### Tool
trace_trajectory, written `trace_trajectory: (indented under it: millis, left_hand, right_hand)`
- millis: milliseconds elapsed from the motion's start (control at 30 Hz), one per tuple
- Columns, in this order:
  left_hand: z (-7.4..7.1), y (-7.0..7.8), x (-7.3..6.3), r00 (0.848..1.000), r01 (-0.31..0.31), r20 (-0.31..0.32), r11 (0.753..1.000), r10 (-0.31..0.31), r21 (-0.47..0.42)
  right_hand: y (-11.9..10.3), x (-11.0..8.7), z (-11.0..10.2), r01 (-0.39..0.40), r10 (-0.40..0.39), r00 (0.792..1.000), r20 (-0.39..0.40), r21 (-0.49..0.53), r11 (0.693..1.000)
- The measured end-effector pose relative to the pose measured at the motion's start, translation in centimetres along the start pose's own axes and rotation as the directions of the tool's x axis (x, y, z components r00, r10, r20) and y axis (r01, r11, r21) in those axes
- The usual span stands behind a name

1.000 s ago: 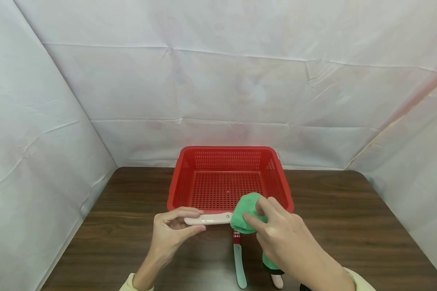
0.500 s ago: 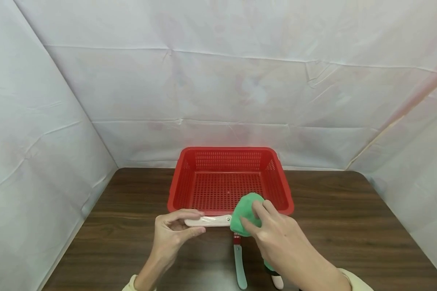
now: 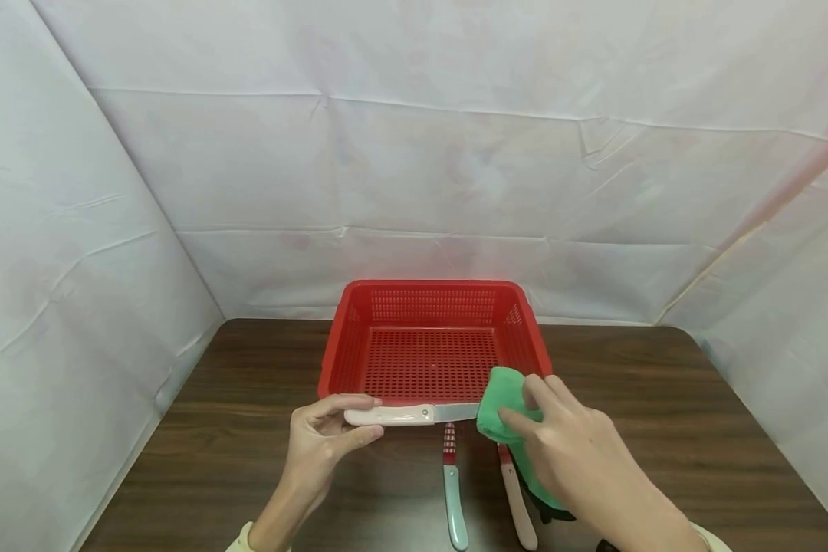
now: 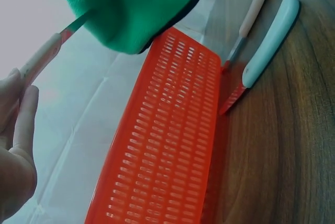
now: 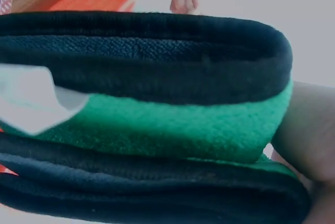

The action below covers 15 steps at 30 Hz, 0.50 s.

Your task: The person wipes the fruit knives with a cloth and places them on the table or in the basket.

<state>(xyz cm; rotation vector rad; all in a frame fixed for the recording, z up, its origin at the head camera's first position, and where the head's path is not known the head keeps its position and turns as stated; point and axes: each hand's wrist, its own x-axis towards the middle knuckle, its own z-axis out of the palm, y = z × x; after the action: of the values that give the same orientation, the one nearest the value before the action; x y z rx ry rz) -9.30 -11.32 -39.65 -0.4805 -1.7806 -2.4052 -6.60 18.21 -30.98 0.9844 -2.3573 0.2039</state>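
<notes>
My left hand [image 3: 324, 438] pinches the pale pink handle of a knife [image 3: 393, 415], held level with its blade pointing right. A green cloth with dark edging [image 3: 500, 406] is gripped in my right hand [image 3: 579, 445] and folded over the blade's tip. Part of the bare blade [image 3: 455, 412] shows between handle and cloth. The left wrist view also has the knife handle [image 4: 42, 59] between the fingers and the cloth [image 4: 136, 9] at the blade. Filling the right wrist view, the cloth [image 5: 183, 124] hides the blade.
Behind the hands stands a red plastic basket [image 3: 431, 364]. On the wooden table [image 3: 248, 429] lie a knife with a pale blue handle [image 3: 455, 506] and one with a pink handle [image 3: 519, 506], their blades toward the basket. White sheeting [image 3: 414, 153] surrounds the table.
My right hand has slid the cloth to the right along the blade, baring part of it. More of the pink-handled knife on the table shows. The left hand has barely moved.
</notes>
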Motion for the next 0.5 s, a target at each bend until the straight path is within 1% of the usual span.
trace_trajectory:
  millis: [100, 300, 400, 500]
  left_hand:
    - [-0.1, 0.0, 0.0, 1.0, 0.013, 0.005, 1.0, -0.013, -0.002]
    - [-0.1, 0.2, -0.1, 1.0, 0.02, 0.023, 0.999, -0.02, 0.035]
    - [0.0, 0.2, -0.1, 0.999, 0.021, 0.035, 0.998, -0.023, 0.054]
    - [0.1, 0.2, -0.1, 0.999, 0.018, 0.042, 0.998, -0.021, 0.062]
  right_hand:
    - [0.4, -0.1, -0.7, -0.023, 0.023, 0.999, -0.023, 0.001, 1.0]
    - [0.7, 0.3, -1.8, -0.039, 0.039, 0.993, -0.115, 0.002, 0.999]
    - [0.6, 1.0, -2.0, -0.024, 0.022, 0.986, -0.168, -0.008, 1.0]
    - [0.1, 1.7, -2.1, -0.005, 0.002, 0.984, -0.18, -0.015, 1.0]
